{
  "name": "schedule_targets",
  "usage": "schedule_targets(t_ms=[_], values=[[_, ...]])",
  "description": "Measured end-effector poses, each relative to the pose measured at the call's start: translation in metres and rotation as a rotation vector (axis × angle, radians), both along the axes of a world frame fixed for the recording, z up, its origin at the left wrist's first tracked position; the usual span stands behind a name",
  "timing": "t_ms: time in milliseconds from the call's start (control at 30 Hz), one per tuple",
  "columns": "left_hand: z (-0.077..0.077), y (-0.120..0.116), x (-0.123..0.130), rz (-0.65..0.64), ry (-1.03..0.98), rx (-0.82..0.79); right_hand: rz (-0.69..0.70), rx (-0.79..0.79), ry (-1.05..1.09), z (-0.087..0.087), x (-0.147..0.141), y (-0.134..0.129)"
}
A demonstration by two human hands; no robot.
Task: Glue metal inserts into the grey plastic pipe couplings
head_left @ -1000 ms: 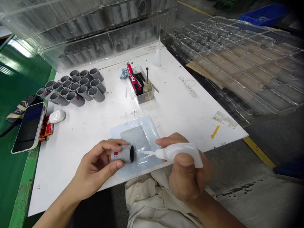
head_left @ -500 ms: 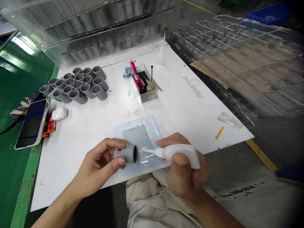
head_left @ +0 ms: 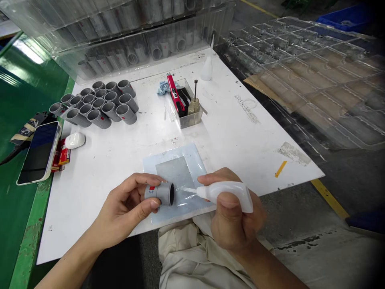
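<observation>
Between the thumb and fingers of my left hand is a short grey plastic tube, lying sideways with its open end to the right. A small red mark and dark characters show on its wall. My right hand is wrapped round a white squeeze bottle with a thin nozzle. The nozzle points left at the tube's open end, a small gap away from it. Below both hands lies a pale blue sheet with a grey square on it, at the front edge of the white table.
Several grey tubes stand grouped at the left. A clear box holds a red-handled cutter and a small jar. Another squeeze bottle stands behind. A phone lies left; clear trays lie right.
The camera view has shifted slightly. Both hands keep their hold on the tube and the squeeze bottle, with the nozzle still near the tube's opening.
</observation>
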State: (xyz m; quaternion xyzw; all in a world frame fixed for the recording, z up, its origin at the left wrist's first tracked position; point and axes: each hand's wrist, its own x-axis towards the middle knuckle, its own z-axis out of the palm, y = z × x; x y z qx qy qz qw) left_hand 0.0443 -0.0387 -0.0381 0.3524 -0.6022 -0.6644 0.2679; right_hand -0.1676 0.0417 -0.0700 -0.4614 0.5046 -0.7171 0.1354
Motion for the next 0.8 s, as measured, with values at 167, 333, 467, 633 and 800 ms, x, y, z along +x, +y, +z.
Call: schedule_targets(t_ms=[167,333,467,633,800], values=[[0.0008,0.0005,0.0012,-0.001,-0.017,0.008,0.01,-0.005,-0.015,-0.0003,0.0002,0.0005],[0.0001,0.0001,0.0013,0.0,-0.016,0.002,-0.024,-0.015,0.019,-0.0024,0.0007,-0.0003],[0.0,-0.0002,0.0017,-0.007,-0.023,0.001,-0.038,-0.05,0.049,-0.0027,0.0012,-0.0025],[-0.0007,0.0,0.002,-0.003,-0.022,0.0,-0.022,-0.04,0.042,-0.0018,0.0013,-0.0022],[-0.0019,0.0003,0.0015,-0.012,0.002,-0.006,-0.008,0.001,0.008,-0.0017,0.0002,0.001]])
